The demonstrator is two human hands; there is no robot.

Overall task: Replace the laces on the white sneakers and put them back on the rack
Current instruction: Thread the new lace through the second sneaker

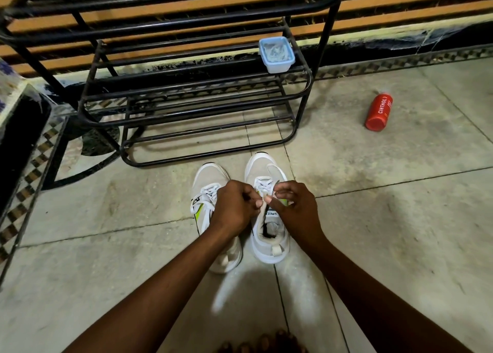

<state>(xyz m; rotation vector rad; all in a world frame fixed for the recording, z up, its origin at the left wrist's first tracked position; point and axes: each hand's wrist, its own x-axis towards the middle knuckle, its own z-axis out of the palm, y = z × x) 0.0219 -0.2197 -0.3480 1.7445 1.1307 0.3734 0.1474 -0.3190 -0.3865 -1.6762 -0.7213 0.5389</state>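
Note:
Two white sneakers stand side by side on the tiled floor, toes toward the rack. The left sneaker [206, 184] has lime-green side marks and is partly covered by my left wrist. Over the tongue of the right sneaker [264, 171], my left hand [234, 208] and my right hand [296, 206] meet, each with fingers curled and pinching the white lace [262, 185]. The black metal shoe rack [197, 93] stands just beyond the shoes, its lower shelves bare.
A light-blue plastic box [277, 55] holding something white sits on the rack's middle shelf at the right. A red bottle [378, 112] lies on the floor to the right. A slatted wall runs behind the rack. My toes [264, 343] show at the bottom edge.

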